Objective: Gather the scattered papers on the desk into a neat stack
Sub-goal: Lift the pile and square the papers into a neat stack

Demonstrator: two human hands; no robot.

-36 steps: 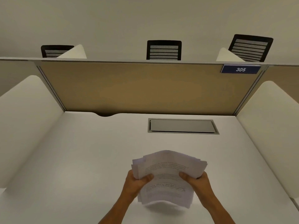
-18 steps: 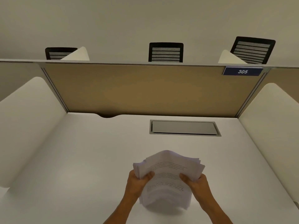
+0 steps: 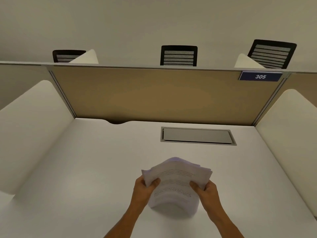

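Note:
A bundle of white printed papers (image 3: pixel 176 179) stands upright on its lower edge on the white desk (image 3: pixel 85 169), near the front centre. The sheets bow toward me and their top edges are slightly fanned and uneven. My left hand (image 3: pixel 144 188) grips the bundle's left side with the thumb across the front page. On the opposite edge my right hand (image 3: pixel 206 189) holds it the same way. No loose sheets lie elsewhere on the desk.
A grey metal cable hatch (image 3: pixel 197 136) is set flush in the desk behind the papers. A tan partition (image 3: pixel 154 95) with a blue "305" plate (image 3: pixel 260 76) closes the back; white side panels (image 3: pixel 30 127) flank the desk. Three black chair backs show beyond.
The sheets have been squeezed closer together between both hands, the fanned top edges have narrowed, and the bundle bows more. Both hands stay on its sides.

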